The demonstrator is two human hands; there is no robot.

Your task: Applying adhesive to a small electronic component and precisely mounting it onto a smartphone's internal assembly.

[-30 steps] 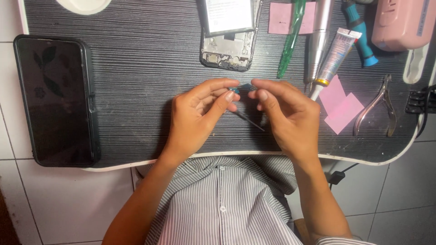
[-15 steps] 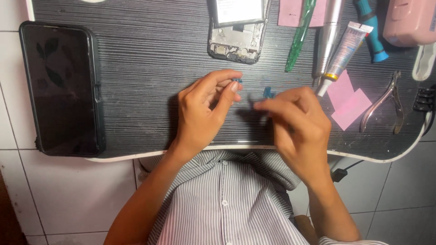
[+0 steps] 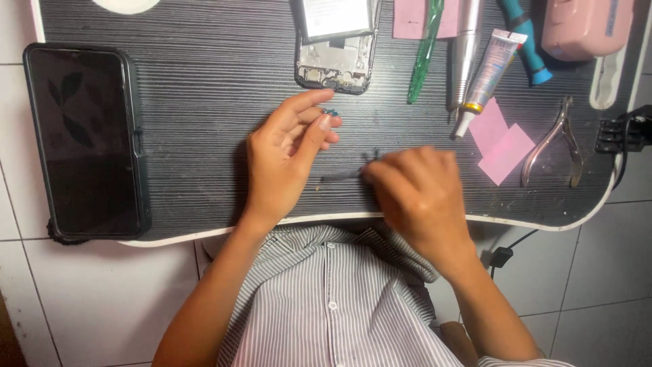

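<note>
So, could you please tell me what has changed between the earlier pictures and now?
The hands have come apart. The left hand kept the small blue part pinched in its fingers, lifted toward the opened phone. The right hand drew back toward the desk edge with a thin dark tool. The black phone, glue tube and pliers lie unmoved.

The person wears a shirt [image 3: 326, 299] with fine grey and white vertical stripes. Small pale buttons run down its front. Both forearms are bare, the hands ringless.
</note>
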